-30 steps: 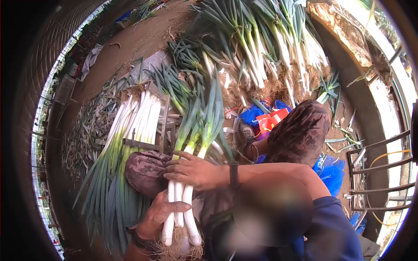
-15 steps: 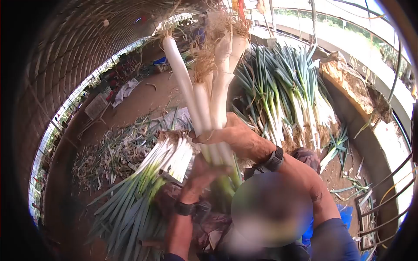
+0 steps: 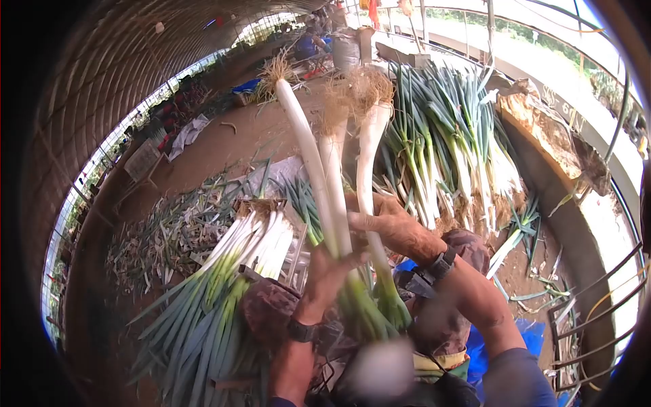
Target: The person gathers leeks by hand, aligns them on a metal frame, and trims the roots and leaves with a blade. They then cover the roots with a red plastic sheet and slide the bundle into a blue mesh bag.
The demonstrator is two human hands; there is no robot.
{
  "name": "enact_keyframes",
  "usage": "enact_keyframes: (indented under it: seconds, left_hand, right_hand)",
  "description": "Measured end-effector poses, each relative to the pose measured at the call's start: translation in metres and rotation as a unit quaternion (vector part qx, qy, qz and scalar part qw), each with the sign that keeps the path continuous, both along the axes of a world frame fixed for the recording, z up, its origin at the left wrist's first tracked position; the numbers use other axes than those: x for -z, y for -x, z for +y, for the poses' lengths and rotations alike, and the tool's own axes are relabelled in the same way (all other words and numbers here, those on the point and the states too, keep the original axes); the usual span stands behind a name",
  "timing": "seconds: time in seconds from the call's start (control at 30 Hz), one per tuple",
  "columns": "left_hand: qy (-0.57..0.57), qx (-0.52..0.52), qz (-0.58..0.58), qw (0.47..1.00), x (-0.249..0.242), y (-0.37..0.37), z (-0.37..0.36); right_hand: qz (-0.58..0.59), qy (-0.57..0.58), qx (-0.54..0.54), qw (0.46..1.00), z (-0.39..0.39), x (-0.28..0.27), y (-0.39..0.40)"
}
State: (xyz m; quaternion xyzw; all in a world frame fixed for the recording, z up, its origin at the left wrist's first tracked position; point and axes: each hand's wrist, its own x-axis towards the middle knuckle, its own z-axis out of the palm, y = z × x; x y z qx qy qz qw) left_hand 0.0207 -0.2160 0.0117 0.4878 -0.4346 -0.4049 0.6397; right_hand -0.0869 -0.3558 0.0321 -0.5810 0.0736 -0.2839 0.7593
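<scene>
Two long leeks [image 3: 313, 159] stand upright, roots at the top, with my left hand [image 3: 329, 275] wrapped round their lower stems. Just to the right, my right hand [image 3: 390, 224] grips another leek [image 3: 368, 152], also root end up, its green part hanging down between my legs. The two groups are apart at the top and close together near the hands. A pile of cleaned leeks [image 3: 237, 258] with white stems and green leaves lies at my left, beside my knee.
Behind my right hand a large heap of untrimmed leeks [image 3: 447, 142] leans near the low wall [image 3: 563, 176]. Leaf scraps [image 3: 169, 230] cover the ground at left. A metal rack [image 3: 597, 319] stands at right, with blue plastic [image 3: 522, 339] near my right leg.
The leeks, bunched together before, are now split between my hands. My right hand has moved right and down with one part; my left hand has shifted right and slightly up.
</scene>
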Motion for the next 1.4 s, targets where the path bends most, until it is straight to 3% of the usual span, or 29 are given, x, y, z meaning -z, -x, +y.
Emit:
enact_keyframes:
  seconds: [0.03,0.07,0.1,0.17,0.23,0.3,0.43,0.5,0.67,0.9,1.0,1.07,1.1,1.17,1.23,1.27,1.3,1.33,1.37,1.4]
  left_hand:
    - [0.040,-0.031,0.013,0.999,-0.003,0.003,-0.001]
    - [0.004,-0.051,-0.127,0.991,-0.006,-0.004,-0.001]
    - [-0.001,-0.051,-0.123,0.991,0.001,-0.004,-0.003]
    - [-0.021,-0.089,-0.210,0.973,0.014,-0.004,-0.012]
    - [-0.012,-0.103,-0.202,0.974,0.014,-0.003,-0.010]
    - [0.035,-0.059,-0.080,0.994,0.015,-0.002,-0.007]
    - [-0.011,-0.084,-0.131,0.988,0.033,-0.009,-0.009]
    - [-0.027,-0.058,-0.115,0.991,0.028,-0.012,-0.004]
    - [-0.073,0.046,-0.159,0.984,0.044,-0.025,0.005]
    - [-0.110,0.142,0.033,0.983,0.026,-0.023,0.018]
    - [-0.162,0.140,-0.089,0.973,0.030,-0.032,0.024]
    - [-0.151,0.168,-0.045,0.973,0.038,-0.034,0.019]
    - [-0.129,0.197,-0.011,0.972,0.044,-0.033,0.017]
    - [-0.132,0.184,-0.015,0.974,0.062,-0.035,0.016]
    - [-0.079,0.152,-0.157,0.973,0.057,-0.031,0.017]
    - [-0.150,0.123,0.022,0.981,0.054,-0.026,0.012]
    - [-0.155,0.123,0.024,0.980,0.040,-0.020,0.008]
    - [-0.049,0.100,0.017,0.994,0.019,-0.012,0.003]
    - [0.058,0.076,0.010,0.995,0.010,-0.004,-0.001]
    - [0.058,0.081,0.009,0.995,0.013,0.004,-0.004]
  right_hand:
    - [0.000,-0.001,-0.004,1.000,0.005,0.000,0.002]
    - [0.070,0.050,-0.004,0.996,0.009,0.001,0.002]
    - [0.140,0.100,-0.003,0.985,0.014,0.001,0.002]
    - [0.146,0.095,0.042,0.984,0.022,-0.001,-0.001]
    - [0.092,0.007,0.058,0.994,0.024,0.003,-0.002]
    - [0.114,0.015,0.036,0.993,0.019,0.002,0.006]
    - [0.095,-0.020,0.101,0.990,0.020,0.003,0.006]
    - [0.067,0.017,0.160,0.985,0.014,0.008,0.006]
    - [0.129,-0.029,0.064,0.989,0.006,-0.005,0.015]
    - [0.092,0.018,0.127,0.987,0.009,-0.019,0.016]
    - [0.047,-0.033,0.070,0.996,0.020,-0.037,0.020]
    - [0.065,-0.058,-0.025,0.996,0.011,-0.036,0.022]
    - [0.070,-0.064,-0.023,0.995,0.007,-0.033,0.021]
    - [0.061,0.006,-0.045,0.997,0.005,-0.028,0.015]
    - [0.062,-0.017,-0.038,0.997,0.006,-0.029,0.012]
    - [0.056,0.191,0.025,0.980,0.001,-0.030,0.009]
    - [0.046,0.392,0.086,0.915,-0.004,-0.034,0.006]
    - [-0.004,0.562,0.161,0.811,-0.012,-0.041,0.002]
    - [-0.052,0.705,0.229,0.669,-0.016,-0.049,0.000]
    - [-0.039,0.700,0.242,0.671,-0.013,-0.058,0.001]
